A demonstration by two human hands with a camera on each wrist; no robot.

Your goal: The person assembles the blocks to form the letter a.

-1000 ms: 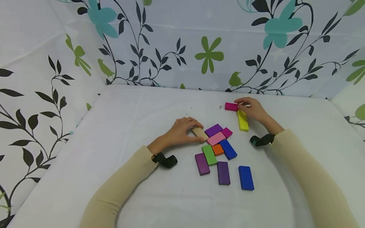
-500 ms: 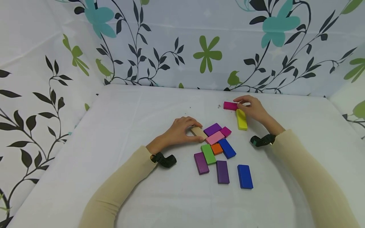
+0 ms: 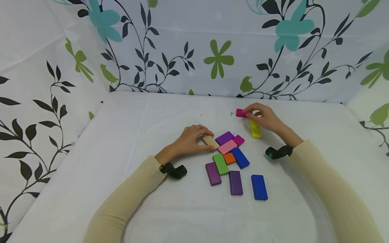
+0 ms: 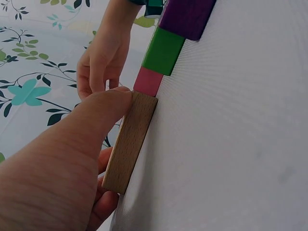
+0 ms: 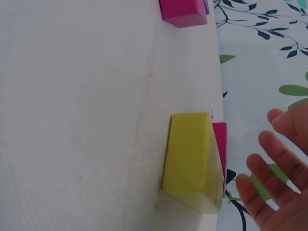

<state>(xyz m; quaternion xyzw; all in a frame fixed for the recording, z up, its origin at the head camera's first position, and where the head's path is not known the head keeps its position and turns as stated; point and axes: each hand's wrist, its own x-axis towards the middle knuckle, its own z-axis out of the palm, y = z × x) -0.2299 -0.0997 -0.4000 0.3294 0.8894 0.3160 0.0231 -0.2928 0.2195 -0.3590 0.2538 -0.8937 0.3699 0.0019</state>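
Observation:
In the head view my left hand point(image 3: 192, 140) holds a plain wooden block point(image 3: 210, 142) between thumb and fingers. The left wrist view shows the thumb on the near end of that wooden block point(image 4: 131, 142) and fingertips at its far end. My right hand point(image 3: 262, 118) hovers at a magenta block point(image 3: 241, 113) and a yellow block point(image 3: 255, 130), covering part of both. In the right wrist view its fingers are loosely bent and spread, apart from the yellow block point(image 5: 186, 154), with the magenta block point(image 5: 220, 144) partly hidden behind it.
Beside the wooden block lie touching blocks: purple point(image 3: 225, 137), pink point(image 3: 227, 146), small magenta point(image 3: 238, 140), blue point(image 3: 240, 158), orange point(image 3: 229, 158), green point(image 3: 220, 164) and plum point(image 3: 213, 174). A dark purple block point(image 3: 235, 183) and another blue block point(image 3: 259, 187) lie separately nearer the front.
My right hand has shifted slightly left over the magenta block and now hides more of it. The left hand stays on the wooden block. The head view has shifted a little.

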